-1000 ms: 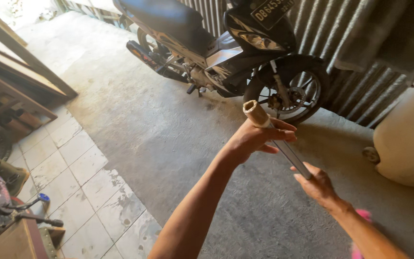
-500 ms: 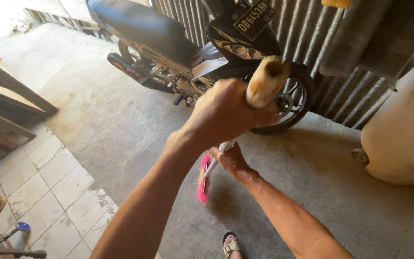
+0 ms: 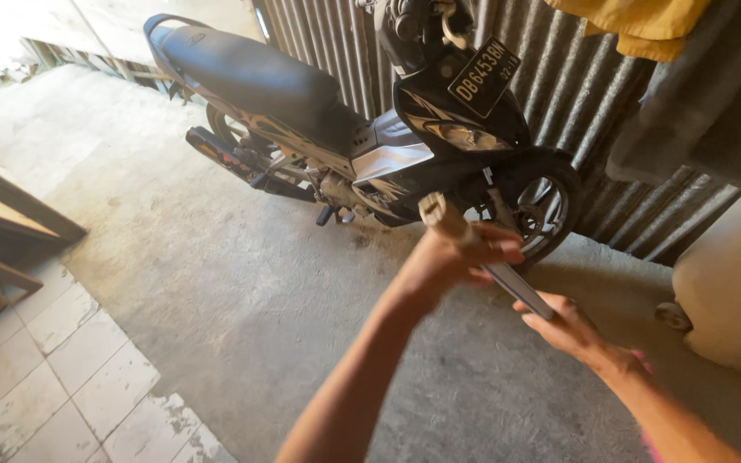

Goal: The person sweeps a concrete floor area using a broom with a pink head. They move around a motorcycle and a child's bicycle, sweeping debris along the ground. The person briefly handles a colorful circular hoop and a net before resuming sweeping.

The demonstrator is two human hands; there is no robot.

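While your left hand (image 3: 443, 257) clasped the broom handle (image 3: 482, 261) near its top and your right hand (image 3: 569, 330) gripped it lower, beside the motorcycle (image 3: 362, 129), short, low strokes suited the concrete floor (image 3: 242, 291).

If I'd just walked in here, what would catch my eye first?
Most likely the black and silver motorbike, parked against the corrugated metal wall at the top of the view. In front of it, both hands grip a broom handle that slants across the middle: the left hand near its tan top end, the right hand lower down. A yellow cloth hangs at the upper right above the grey concrete floor.
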